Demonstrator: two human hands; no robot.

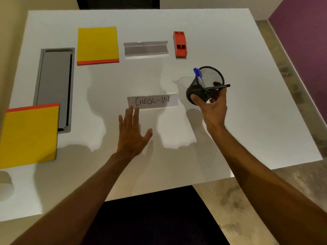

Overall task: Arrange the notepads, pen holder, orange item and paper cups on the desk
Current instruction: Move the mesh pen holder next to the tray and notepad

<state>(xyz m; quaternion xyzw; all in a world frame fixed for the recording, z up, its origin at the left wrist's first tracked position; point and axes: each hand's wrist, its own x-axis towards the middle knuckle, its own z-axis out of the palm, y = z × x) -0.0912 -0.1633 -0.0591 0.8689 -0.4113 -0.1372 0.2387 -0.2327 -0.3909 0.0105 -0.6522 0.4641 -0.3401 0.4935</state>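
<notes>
My right hand grips a black mesh pen holder from below and lifts it tilted above the right part of the white desk. A blue marker and a black pen stick out of the holder. My left hand hovers flat with fingers spread, fingertips at the near edge of a "CHECK-IN" sign. One yellow notepad lies at the back left, another at the near left. An orange item lies at the back right. A paper cup shows only partly at the left edge.
A grey recessed cable tray runs along the desk's left side, its near end partly covered by the near notepad. A clear acrylic sign holder lies between the far notepad and the orange item. A purple wall stands at the right.
</notes>
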